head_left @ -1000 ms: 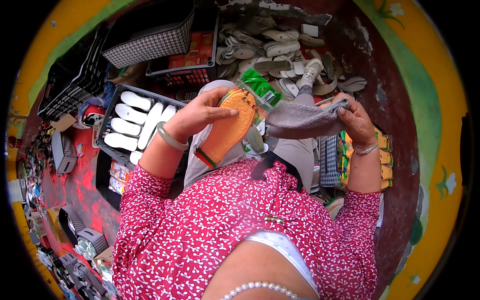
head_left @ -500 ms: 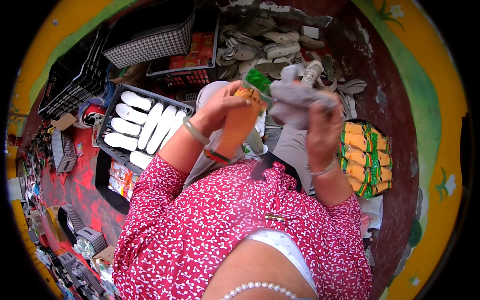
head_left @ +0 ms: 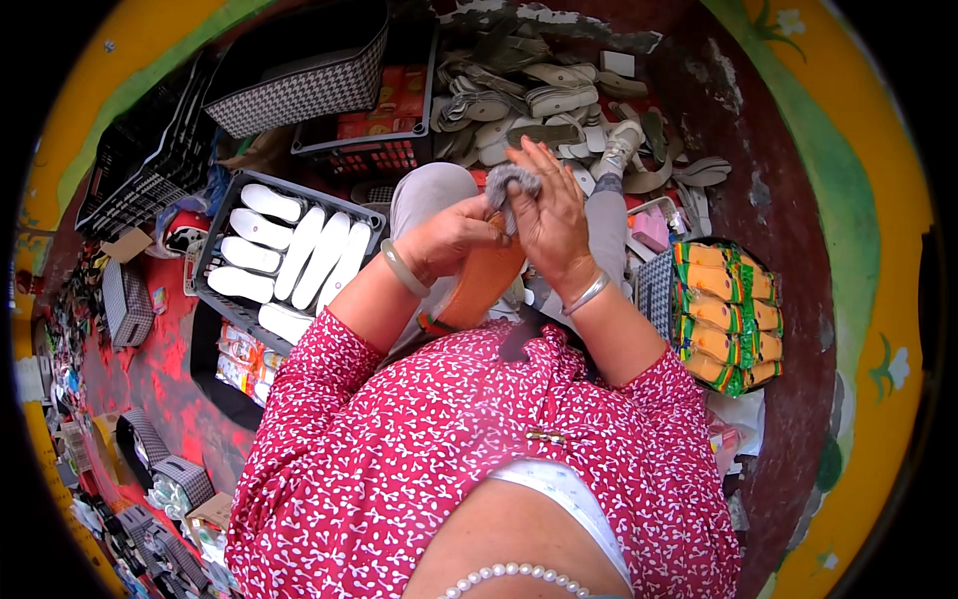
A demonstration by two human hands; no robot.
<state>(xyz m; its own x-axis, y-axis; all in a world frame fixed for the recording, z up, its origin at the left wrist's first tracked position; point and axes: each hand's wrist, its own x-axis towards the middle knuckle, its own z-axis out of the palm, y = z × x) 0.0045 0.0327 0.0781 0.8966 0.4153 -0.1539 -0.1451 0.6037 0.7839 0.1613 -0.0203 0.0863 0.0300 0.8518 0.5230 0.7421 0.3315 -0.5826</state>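
My left hand (head_left: 451, 240) is closed round the upper part of an orange insole-shaped packet (head_left: 486, 280), which slants down toward my lap. Bunched at the packet's top end is a grey cloth (head_left: 513, 184). My right hand (head_left: 555, 220) holds this cloth against the packet, its fingers pointing up and pressed close together. Where the two hands meet, the packet's upper end is mostly hidden by the cloth and the fingers.
White insoles (head_left: 319, 255) fill a black crate (head_left: 222, 200) on the left. At right, a checked basket (head_left: 655, 290) bears stacked orange packets (head_left: 711, 314). Loose insoles (head_left: 559, 98) lie heaped ahead. Another checked basket (head_left: 299, 100) rests above a dark crate (head_left: 369, 150).
The grey cloth, held out to the right before, has come over to the packet's top. My right hand moved left with it. The packet's green end is now covered.
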